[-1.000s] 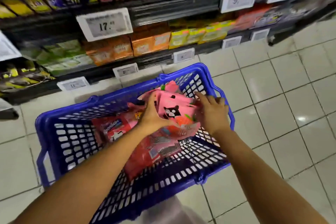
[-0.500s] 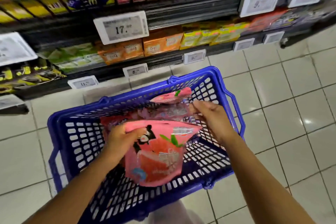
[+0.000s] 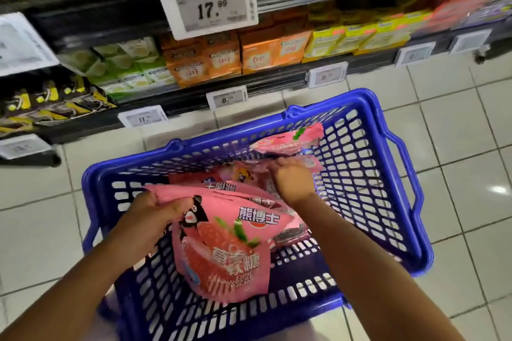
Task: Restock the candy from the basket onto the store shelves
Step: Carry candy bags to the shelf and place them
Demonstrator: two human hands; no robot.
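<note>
A blue plastic basket [image 3: 393,202] stands on the tiled floor below me. My left hand [image 3: 149,219] grips the top edge of a pink strawberry candy bag [image 3: 227,252], which hangs above the basket's near half. My right hand [image 3: 291,180] is deeper in the basket, with its fingers curled on another pink candy bag [image 3: 288,142] at the far side. More pink and red bags [image 3: 238,174] lie under my hands on the basket floor.
Dark store shelves [image 3: 277,83] run along the top, holding orange boxes [image 3: 232,58], yellow boxes [image 3: 360,36] and green-white packs [image 3: 124,63]. Price tags hang on the shelf edges, the largest reading 17.99 [image 3: 207,5]. White floor tiles [image 3: 471,147] lie to the right.
My left hand lifted one pink bag out of the pile and toward me. My right hand shifted onto another bag at the basket's far side. The view moved closer to the shelves.
</note>
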